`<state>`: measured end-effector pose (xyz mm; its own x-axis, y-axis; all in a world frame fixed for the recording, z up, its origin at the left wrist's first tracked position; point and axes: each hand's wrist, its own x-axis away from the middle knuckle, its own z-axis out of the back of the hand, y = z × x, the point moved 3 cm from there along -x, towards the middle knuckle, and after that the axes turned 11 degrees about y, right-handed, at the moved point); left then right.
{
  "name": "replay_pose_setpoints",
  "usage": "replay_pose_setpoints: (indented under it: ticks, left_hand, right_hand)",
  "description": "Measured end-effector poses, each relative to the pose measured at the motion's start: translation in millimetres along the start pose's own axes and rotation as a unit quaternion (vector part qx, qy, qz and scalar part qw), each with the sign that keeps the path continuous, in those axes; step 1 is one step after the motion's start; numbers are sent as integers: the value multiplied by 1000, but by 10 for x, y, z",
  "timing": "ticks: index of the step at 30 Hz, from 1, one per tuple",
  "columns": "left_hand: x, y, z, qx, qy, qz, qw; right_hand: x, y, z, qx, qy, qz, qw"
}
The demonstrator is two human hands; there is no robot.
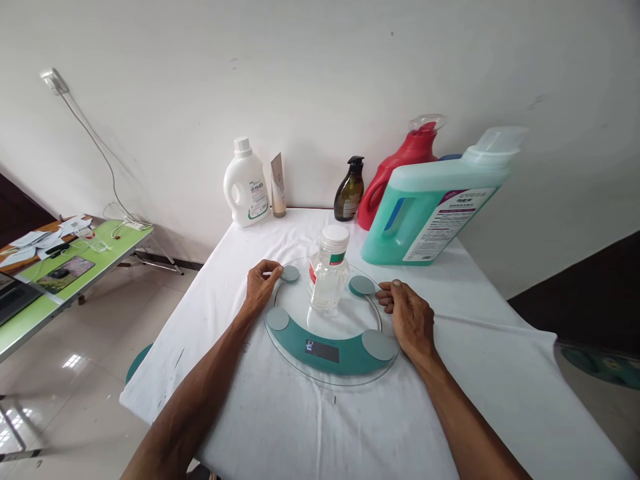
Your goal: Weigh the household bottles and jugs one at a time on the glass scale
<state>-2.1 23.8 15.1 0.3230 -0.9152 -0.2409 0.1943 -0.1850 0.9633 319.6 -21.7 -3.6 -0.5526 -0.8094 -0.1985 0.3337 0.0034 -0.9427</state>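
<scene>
A round glass scale (331, 351) with a teal band and a dark display lies on the white-clothed table (280, 427). A small clear bottle (329, 275) with a white cap stands upright on the glass near its middle. My left hand (260, 288) grips the scale's left rim, fingertips by the far-left grey pad. My right hand (409, 319) rests on the right rim, fingers next to the far-right pad. Neither hand touches the bottle.
At the back of the table stand a white detergent jug (246, 184), a beige tube (278, 187), a dark pump bottle (349, 192), a red jug (395, 170) and a big teal jug (430, 207). A green table (60, 280) with papers stands left.
</scene>
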Motion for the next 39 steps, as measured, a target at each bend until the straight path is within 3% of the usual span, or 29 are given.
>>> replay_pose_setpoints:
  ticks: [39]
  left_hand:
    - [-4,-16,11,-21,7,-8,1000]
  right_hand:
    - [-11,73,-20,-9,9,14,1000]
